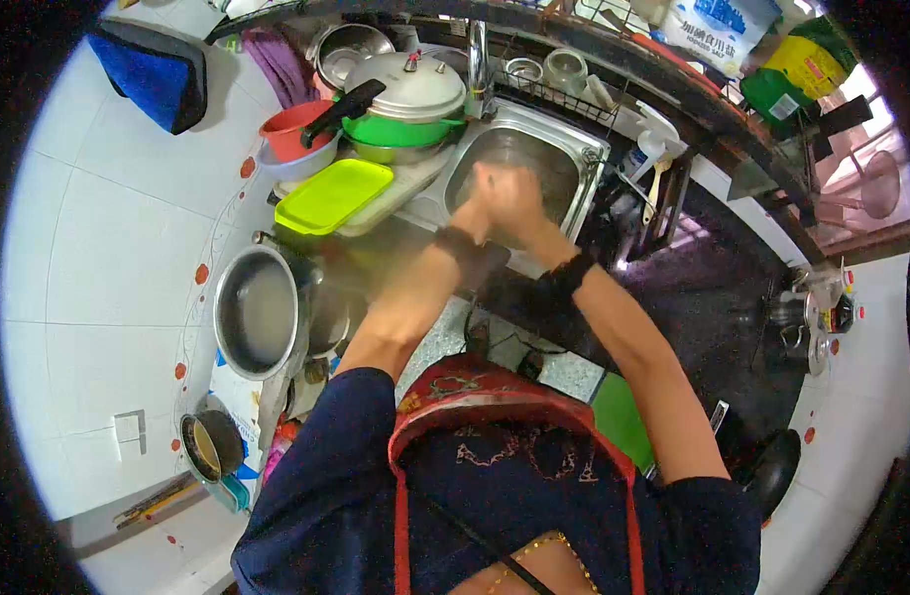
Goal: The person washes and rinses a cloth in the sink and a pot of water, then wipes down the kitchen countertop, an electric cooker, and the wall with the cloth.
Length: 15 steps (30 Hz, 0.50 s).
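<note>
hands x2: left hand (475, 216) and right hand (517, 203) overlap, blurred; can't tell how open or whether gripping anything | sink (554, 127) x1: beneath hands, opening up, long axis unclear | tap (478, 59) x1: sink's far-left corner | yellow-green tray (334, 196) x1: left of sink

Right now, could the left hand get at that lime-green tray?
Probably yes: the left hand is over the sink, and nothing visible stands between it and the lime-green tray to its left.

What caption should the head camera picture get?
Left hand and right hand, blurred and close together, over a metal sink near a silver faucet.
</note>
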{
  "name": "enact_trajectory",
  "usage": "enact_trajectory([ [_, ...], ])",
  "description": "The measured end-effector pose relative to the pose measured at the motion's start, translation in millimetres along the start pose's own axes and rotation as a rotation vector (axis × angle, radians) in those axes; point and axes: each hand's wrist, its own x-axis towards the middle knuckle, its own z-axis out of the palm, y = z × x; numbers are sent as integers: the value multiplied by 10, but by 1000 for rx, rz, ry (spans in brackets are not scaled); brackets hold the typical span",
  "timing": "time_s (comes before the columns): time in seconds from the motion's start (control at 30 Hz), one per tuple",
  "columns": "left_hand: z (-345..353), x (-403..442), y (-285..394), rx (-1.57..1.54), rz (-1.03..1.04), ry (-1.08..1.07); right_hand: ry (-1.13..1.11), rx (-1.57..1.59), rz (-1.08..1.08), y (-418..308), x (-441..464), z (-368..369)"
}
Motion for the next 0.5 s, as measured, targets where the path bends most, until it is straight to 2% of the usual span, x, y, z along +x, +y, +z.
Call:
enact_trajectory([
  [0.03,-50,-9,-76,-37,-1,-86,-2,3,7,67,-13,-30],
  [0.1,-102,8,-117,-105,7,-265,-58,-304,205,450,110,-72],
  [0.13,-108,-8,-127,-102,0,-261,72,-269,144,744,37,10],
  [0.2,23,-48,-6,-129,-39,-268,-128,-171,339,777,24,-114],
  [0.23,32,-93,85,-134,-26,-266,-131,-170,326,790,14,-181],
  [0.3,125,-493,416,236,44,26,-237,688,829,662,17,-410],
  [0.33,104,-560,472,228,47,35,-362,773,1096,681,38,-513],
  [0.4,53,-621,571,129,159,-7,-520,717,721,603,-58,-695],
  [0.43,-7,-602,576,152,121,-50,-522,719,718,642,-62,-693],
  [0.5,-177,-509,501,201,175,-31,-275,890,847,762,-81,-668],
])
